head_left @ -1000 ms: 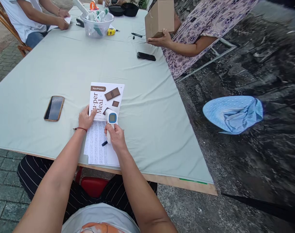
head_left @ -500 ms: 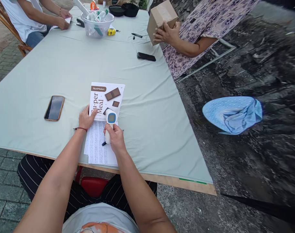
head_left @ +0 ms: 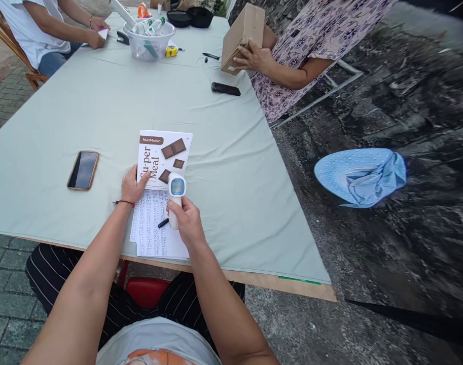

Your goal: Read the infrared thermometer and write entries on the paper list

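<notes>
My left hand [head_left: 134, 185] grips the left edge of a white box [head_left: 166, 158] printed "NutriMotion Su-per Meal" with brown chocolate pieces, its thumb on the front face. My right hand [head_left: 186, 218] is wrapped round the handle of a white infrared thermometer [head_left: 177, 200], its small blue-framed screen facing me. The thermometer's head overlaps the box's lower right corner from my viewpoint; whether they touch I cannot tell. Below the box lie printed sheets of paper [head_left: 151, 238], partly covered by my right hand. A black pen [head_left: 163, 223] rests on the sheets, its far part hidden behind the thermometer.
A phone [head_left: 83, 170] lies left on the cloth-covered table [head_left: 246, 203]. Farther off are a black case [head_left: 225, 89], a plastic basket [head_left: 140, 50] of bottles and a yellow tape measure [head_left: 171, 51]. One person holds a cardboard box [head_left: 242, 38]; another sits far left. A blue hat [head_left: 362, 177] is at right.
My right hand has shifted the thermometer slightly right and down relative to the box, uncovering more of the printed chocolate. The person at right has turned the cardboard box.
</notes>
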Available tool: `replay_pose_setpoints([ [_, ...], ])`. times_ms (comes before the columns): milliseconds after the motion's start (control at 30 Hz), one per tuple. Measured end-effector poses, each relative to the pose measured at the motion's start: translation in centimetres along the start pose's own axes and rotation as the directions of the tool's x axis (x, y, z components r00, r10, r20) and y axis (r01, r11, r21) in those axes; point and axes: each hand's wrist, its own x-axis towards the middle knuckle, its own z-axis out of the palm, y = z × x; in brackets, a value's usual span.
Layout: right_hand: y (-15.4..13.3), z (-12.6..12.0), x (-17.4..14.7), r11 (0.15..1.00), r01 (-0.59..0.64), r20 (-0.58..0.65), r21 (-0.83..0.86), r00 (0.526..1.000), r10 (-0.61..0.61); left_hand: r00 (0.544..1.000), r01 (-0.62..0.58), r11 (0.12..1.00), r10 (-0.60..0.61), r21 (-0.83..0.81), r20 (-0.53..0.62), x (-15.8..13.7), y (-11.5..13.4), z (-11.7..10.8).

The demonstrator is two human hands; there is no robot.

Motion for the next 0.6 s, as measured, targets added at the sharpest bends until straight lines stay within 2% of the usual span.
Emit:
replay_pose_setpoints([
  [167, -1.0, -2.1, -0.8, 0.998, 0.024, -0.056, -0.064, 0.998, -0.027, 1.0, -0.008, 1.0, 0.008, 0.004, 0.006, 0.1, -0.2, 0.0],
  [300, -1.4, -4.8, -1.2, 0.998, 0.026, -0.17, -0.051, 0.985, -0.034, 1.0, -0.019, 1.0, 0.019, -0.001, 0.002, 0.2, -0.3, 0.0],
  [433, -1.5, -7.3, -1.5, 0.992, 0.078, -0.245, -0.099, 0.964, -0.101, 1.0, -0.03, 1.0, 0.03, -0.008, -0.005, 0.2, -0.4, -0.1],
  [533, -1.4, -8.8, -1.1, 0.974, 0.091, -0.266, -0.206, 0.953, -0.145, 0.999, -0.038, 0.999, 0.038, -0.031, -0.011, 0.3, -0.7, -0.1],
  [600, -1.0, -9.7, -0.4, 0.927, 0.049, -0.293, -0.371, 0.941, -0.167, 0.999, -0.05, 0.997, 0.05, -0.066, -0.009, 0.3, -1.0, 0.0],
])
